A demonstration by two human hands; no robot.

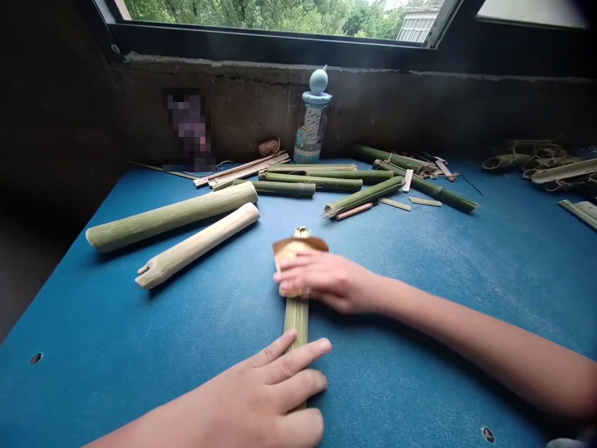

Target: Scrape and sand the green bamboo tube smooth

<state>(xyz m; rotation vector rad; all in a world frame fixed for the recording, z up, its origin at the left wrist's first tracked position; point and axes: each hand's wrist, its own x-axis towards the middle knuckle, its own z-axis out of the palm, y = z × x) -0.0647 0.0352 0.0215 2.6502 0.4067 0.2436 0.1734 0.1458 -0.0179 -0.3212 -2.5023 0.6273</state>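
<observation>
A slender pale green bamboo piece [295,320] lies lengthwise on the blue table, pointing away from me. My left hand [275,392] rests across its near part, fingers draped over and pressing it down. Farther along, my right hand [331,280] is closed on a brown sheet of sandpaper [301,246], laid over the bamboo; this hand is slightly blurred. The bamboo's far tip shows just beyond the sheet. The stretch under the sandpaper and under my left fingers is hidden.
Two thick peeled bamboo tubes [198,246] lie at the left. Several green bamboo lengths [312,182] and strips are spread along the back, near a light-blue-lidded bottle [310,124]. More bamboo pieces [559,168] are heaped at the far right. A wall and window bound the table [186,348].
</observation>
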